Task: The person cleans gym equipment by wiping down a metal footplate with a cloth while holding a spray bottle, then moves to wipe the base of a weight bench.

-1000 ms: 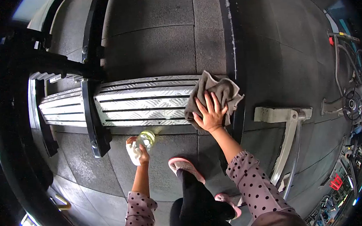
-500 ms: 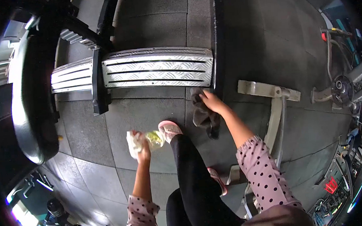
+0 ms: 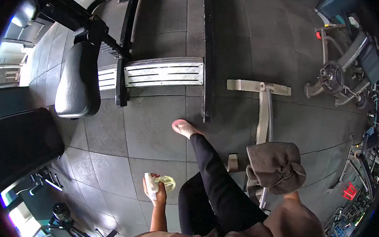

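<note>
My left hand [image 3: 155,191] is wrapped round a spray bottle [image 3: 169,183] with a white top and a clear, yellowish body, held low in front of my left side. On my right, a dark grey-brown cloth [image 3: 274,163] hangs bunched at its middle. My right hand is hidden behind this cloth; only a bit of wrist shows below it, and the cloth appears gripped from behind. My legs lie between the two hands, with one foot in a pink shoe [image 3: 182,126] on the dark floor tiles [image 3: 155,120].
A machine with a metal tread-plate step [image 3: 165,72] and a black padded seat [image 3: 76,84] stands ahead and left. Beside my right leg is a pale T-shaped metal frame [image 3: 263,109]. Farther right stand more gym equipment [image 3: 332,77] and a red basket [image 3: 349,191].
My right hand has lifted the cloth back from beside the step's right end toward my body. My left hand with the bottle has drawn nearer to me, and the view has pulled back.
</note>
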Tool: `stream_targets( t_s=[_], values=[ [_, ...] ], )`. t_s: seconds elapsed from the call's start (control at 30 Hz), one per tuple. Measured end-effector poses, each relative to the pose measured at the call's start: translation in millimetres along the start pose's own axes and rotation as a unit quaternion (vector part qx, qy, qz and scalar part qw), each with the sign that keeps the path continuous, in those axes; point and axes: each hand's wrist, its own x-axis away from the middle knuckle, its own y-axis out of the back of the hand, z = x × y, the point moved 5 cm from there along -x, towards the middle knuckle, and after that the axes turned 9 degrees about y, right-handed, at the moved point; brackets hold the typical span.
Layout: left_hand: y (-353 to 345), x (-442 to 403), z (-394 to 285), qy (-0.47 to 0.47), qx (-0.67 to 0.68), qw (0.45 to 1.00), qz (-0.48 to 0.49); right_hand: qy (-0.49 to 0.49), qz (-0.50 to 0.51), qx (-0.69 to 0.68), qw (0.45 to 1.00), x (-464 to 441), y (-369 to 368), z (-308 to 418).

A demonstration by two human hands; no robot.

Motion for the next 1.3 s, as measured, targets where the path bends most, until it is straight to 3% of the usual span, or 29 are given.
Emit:
stream_targets(
  t_s=[0.27,0.4,0.5,0.53,0.67,0.83,1.0,1.13,1.3],
  values=[
    [1,66,-13,0.004,0.115,0.993,0.002,0.015,-0.022,-0.036,0.999,70,50,-11],
    [12,84,-39,0.028,0.108,0.993,-0.037,0.012,-0.046,-0.060,0.997,100,83,-8],
    [13,89,-55,0.014,0.015,0.999,-0.042,0.013,-0.053,-0.069,0.996,106,106,11],
    [10,91,-58,0.070,0.080,0.993,-0.059,0.016,-0.055,-0.073,0.996,105,114,24],
    [1,93,-101,0.045,0.015,0.997,-0.053,0.063,-0.052,-0.071,0.994,75,149,115],
    [-28,107,-187,0.043,-0.048,0.998,-0.029,0.161,-0.064,-0.068,0.983,67,224,300],
    [-60,124,-255,0.102,0.056,0.993,-0.005,0.264,-0.083,-0.091,0.957,85,309,490],
    [-71,132,-275,0.059,0.039,0.997,-0.002,0.311,-0.089,-0.112,0.940,105,335,572],
    [-79,139,-299,0.062,0.056,0.996,-0.017,0.335,-0.079,-0.137,0.929,115,333,612]
  ],
)
